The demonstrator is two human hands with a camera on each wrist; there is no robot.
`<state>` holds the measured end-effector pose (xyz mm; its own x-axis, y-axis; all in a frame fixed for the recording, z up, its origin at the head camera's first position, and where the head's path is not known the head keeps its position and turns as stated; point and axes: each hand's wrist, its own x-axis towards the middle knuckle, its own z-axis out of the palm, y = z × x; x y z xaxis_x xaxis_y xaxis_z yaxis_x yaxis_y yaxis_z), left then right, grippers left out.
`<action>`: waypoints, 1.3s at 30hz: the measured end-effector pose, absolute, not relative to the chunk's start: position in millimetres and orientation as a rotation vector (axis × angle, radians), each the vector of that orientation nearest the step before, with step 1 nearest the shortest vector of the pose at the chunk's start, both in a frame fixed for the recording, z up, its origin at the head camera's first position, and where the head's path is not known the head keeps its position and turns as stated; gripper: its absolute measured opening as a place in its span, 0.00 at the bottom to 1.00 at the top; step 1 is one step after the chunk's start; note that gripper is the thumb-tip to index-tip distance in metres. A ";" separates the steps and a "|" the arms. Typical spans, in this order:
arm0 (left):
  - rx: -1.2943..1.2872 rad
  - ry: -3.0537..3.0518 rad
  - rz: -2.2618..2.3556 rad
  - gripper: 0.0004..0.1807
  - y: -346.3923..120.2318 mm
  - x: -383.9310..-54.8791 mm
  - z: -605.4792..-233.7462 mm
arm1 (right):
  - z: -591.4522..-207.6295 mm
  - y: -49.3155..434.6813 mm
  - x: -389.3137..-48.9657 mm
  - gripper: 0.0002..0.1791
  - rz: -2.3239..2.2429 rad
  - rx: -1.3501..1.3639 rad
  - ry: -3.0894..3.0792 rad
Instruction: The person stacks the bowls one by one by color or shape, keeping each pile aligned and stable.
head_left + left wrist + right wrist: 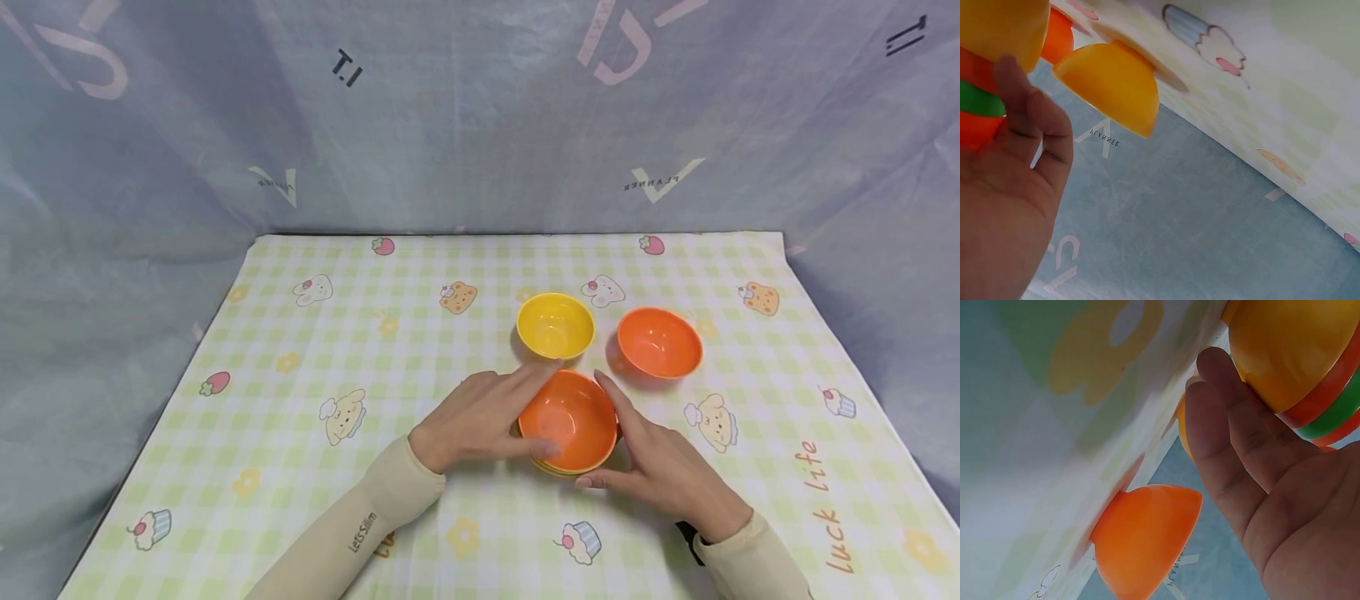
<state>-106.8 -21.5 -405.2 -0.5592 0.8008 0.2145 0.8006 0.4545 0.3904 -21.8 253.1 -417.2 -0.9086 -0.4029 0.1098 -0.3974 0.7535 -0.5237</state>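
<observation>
A stack of nested bowls [572, 421] stands between the two hands, an orange one on top. From the side it shows a yellow bowl [1291, 350] at the bottom, then orange, green [1335, 415] and orange. My left hand [480, 417] holds the stack's left side, its bent fingers against the yellow bowl and its thumb over the front rim. Around the right side is my right hand [656, 458], fingers fairly straight, thumb by the front edge; firm contact cannot be made out. Behind the stack are a single yellow bowl [555, 325] and a single orange bowl [660, 343].
A checked cloth with cartoon prints [337, 333] covers the table. Grey-blue fabric [450, 125] hangs behind it and on both sides. The yellow bowl stands close behind the left fingertips. A small dark object [690, 542] shows beside the right wrist.
</observation>
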 end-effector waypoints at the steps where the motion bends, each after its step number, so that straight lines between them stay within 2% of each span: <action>1: 1.472 2.671 0.713 0.59 -21.8 -106.8 -406.0 | -417.1 252.9 -21.9 0.71 -0.866 -0.668 2.936; 4: 1.469 2.673 0.681 0.71 -22.7 -106.4 -408.0 | -416.9 252.3 -22.0 0.73 -0.848 -0.663 2.943; 6: 1.467 2.682 0.660 0.74 -22.9 -106.0 -409.1 | -416.8 252.2 -22.1 0.73 -0.846 -0.660 2.941; 21: 1.448 2.666 0.722 0.74 -23.5 -106.5 -411.3 | -409.7 255.9 -25.7 0.72 -0.812 -0.637 2.903; 25: 1.440 2.658 0.709 0.74 -23.1 -107.0 -410.8 | -393.5 271.7 -34.8 0.63 -0.744 -0.639 2.891; 28: 1.445 2.651 0.701 0.74 -23.9 -106.7 -411.0 | -377.4 288.3 -42.8 0.49 -0.745 -0.677 2.930; 30: 1.444 2.647 0.702 0.74 -24.5 -106.4 -411.1 | -368.9 300.3 -49.0 0.41 -0.825 -0.732 2.983; 33: 1.442 2.644 0.702 0.73 -25.2 -106.3 -411.6 | -362.2 319.5 -63.0 0.34 -1.034 -0.764 3.054; 35: 1.436 2.642 0.702 0.73 -25.4 -106.6 -411.6 | -362.7 334.0 -74.9 0.32 -1.196 -0.681 3.081; 39: 1.432 2.628 0.720 0.72 -24.8 -107.3 -412.0 | -369.3 363.4 -97.7 0.27 -1.355 -0.317 3.025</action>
<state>-107.3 -24.8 -412.0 -0.5658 0.8083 0.1632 0.7786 0.4585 0.4286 -97.7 363.4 -369.3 -0.9644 -0.0953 0.2466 -0.2474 0.6537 -0.7152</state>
